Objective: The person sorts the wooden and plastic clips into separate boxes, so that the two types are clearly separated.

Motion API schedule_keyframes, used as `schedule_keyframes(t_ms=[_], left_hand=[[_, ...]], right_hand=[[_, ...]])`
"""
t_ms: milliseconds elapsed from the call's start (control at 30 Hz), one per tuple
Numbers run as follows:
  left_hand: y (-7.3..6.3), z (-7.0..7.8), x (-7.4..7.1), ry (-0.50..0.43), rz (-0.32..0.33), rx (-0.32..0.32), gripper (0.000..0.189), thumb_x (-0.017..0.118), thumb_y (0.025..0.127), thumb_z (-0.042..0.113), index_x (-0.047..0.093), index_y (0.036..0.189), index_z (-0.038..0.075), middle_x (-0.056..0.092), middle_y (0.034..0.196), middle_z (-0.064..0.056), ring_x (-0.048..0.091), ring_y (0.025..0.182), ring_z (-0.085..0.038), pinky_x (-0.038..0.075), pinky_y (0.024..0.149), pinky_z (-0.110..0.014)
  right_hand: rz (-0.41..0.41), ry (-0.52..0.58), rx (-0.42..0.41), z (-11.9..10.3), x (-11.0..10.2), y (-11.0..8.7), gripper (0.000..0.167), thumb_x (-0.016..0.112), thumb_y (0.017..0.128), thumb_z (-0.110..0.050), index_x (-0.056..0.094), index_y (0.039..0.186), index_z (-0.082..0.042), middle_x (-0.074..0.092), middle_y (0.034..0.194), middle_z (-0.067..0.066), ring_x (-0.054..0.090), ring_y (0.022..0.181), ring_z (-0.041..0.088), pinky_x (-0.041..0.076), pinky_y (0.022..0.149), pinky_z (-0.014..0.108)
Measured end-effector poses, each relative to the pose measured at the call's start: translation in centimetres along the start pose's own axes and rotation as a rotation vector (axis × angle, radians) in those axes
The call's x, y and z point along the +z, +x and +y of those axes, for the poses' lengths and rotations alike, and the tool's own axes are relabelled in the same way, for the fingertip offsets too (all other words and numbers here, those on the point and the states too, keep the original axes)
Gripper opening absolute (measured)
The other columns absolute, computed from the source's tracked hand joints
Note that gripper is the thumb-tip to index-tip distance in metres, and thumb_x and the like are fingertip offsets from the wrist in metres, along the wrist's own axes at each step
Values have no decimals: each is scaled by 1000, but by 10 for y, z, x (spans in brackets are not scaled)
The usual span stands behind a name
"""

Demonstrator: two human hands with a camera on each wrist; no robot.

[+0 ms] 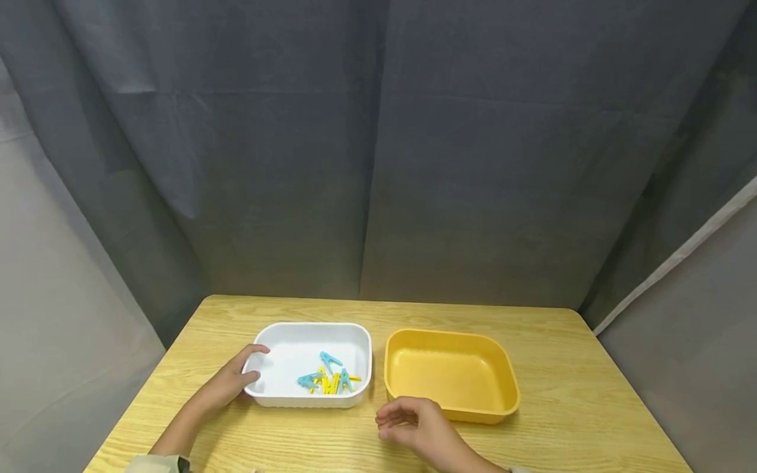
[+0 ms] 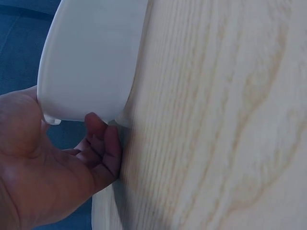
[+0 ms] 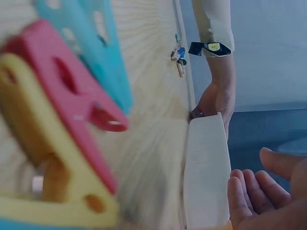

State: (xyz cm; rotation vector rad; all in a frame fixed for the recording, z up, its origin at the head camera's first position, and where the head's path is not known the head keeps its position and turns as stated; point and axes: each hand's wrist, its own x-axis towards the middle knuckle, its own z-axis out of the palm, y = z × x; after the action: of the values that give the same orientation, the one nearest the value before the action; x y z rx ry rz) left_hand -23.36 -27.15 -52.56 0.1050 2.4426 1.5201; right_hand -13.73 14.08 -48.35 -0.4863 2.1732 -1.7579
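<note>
With the left hand (image 1: 221, 387), gripping the left end of the white tray (image 1: 286, 355): hooked over the rim by thumb and forefinger, set well apart, and curled beside the outer wall by the other fingers (image 2: 112, 148).

With the right hand (image 1: 416, 424), held in front of the yellow tray (image 1: 452, 378) at its near left corner; loosely curved, with fingers close together and thumb apart, clasping nothing. Impossible to tell whether touching that rim.

In the white tray's right half, piled with blue clips (image 1: 330, 360) and yellow clips (image 1: 335, 383), pointing various ways: slanting from far left to near right in the farthest blue one, lying roughly left to right in the leftmost, and running near to far in the rightmost.

On the surface (image 1: 568, 394), set side by side, with long axes left to right; in the yellow tray's case, turned slightly nearer at the right end.

In the right wrist view, also strewn with a red clip (image 3: 74, 120) and a teal clip (image 3: 112, 67), both slanting from upper left to lower right.
</note>
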Motion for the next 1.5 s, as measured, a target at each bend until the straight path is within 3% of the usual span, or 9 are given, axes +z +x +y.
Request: schedule_keyframes(t_ms=[133, 233, 433, 600, 967, 1233, 1367, 1500], left_hand=[[0, 2, 2, -10, -5, -6, 50, 53, 99, 0, 43, 146, 11, 24, 158, -29, 63, 88, -27, 52, 68, -32], [0, 2, 2, 10, 1, -5, 49, 54, 99, 1, 43, 146, 11, 24, 158, -29, 61, 95, -29, 52, 68, -33], [3, 2, 2, 55, 1, 1, 49, 54, 100, 3, 43, 147, 12, 20, 163, -31, 47, 125, -41, 50, 87, -41], [4, 2, 2, 88, 3, 2, 49, 54, 101, 4, 43, 148, 14, 18, 165, -31, 38, 134, -45, 43, 101, -49], [2, 6, 3, 73, 7, 3, 49, 55, 99, 3, 46, 146, 14, 17, 166, -31, 37, 135, -45, 47, 96, -43], [0, 6, 2, 93, 12, 10, 49, 57, 99, 4, 45, 146, 13, 21, 164, -31, 39, 132, -44, 46, 96, -43], [-1, 5, 2, 57, 11, 2, 49, 56, 98, 2, 45, 146, 12, 21, 163, -31, 42, 129, -44, 49, 87, -38], [0, 4, 2, 47, 13, 3, 50, 55, 98, 2, 45, 146, 12, 22, 163, -31, 44, 127, -43, 50, 83, -36]], right_hand=[[-25, 20, 36, 5, -6, -8, 24, 77, 91, -10, 72, 111, 2, 73, 110, 18, 70, 97, 19, 55, 83, 22], [-45, 32, 48, 10, -12, -14, 26, 77, 92, -11, 71, 113, 4, 73, 111, 19, 69, 98, 19, 55, 84, 22], [-59, 101, 73, 18, -24, -27, 30, 77, 92, -11, 70, 115, 6, 71, 113, 21, 70, 98, 19, 57, 85, 24], [-38, 112, 86, 24, -32, -37, 32, 79, 90, -12, 70, 114, 6, 72, 112, 21, 71, 97, 19, 57, 84, 24], [-63, 131, 82, 40, -47, -57, 31, 72, 96, -10, 67, 116, 12, 72, 110, 23, 71, 97, 17, 56, 84, 22], [-75, 188, 172, 52, -53, -65, 33, 75, 93, -9, 67, 116, 14, 73, 110, 18, 71, 99, 20, 57, 85, 23], [-73, 185, 237, 57, -55, -71, 36, 78, 90, -14, 69, 115, 10, 74, 109, 14, 71, 99, 20, 57, 85, 27], [-115, 199, 233, 61, -58, -78, 37, 74, 94, -16, 67, 116, 12, 74, 110, 14, 71, 99, 18, 57, 83, 28]])
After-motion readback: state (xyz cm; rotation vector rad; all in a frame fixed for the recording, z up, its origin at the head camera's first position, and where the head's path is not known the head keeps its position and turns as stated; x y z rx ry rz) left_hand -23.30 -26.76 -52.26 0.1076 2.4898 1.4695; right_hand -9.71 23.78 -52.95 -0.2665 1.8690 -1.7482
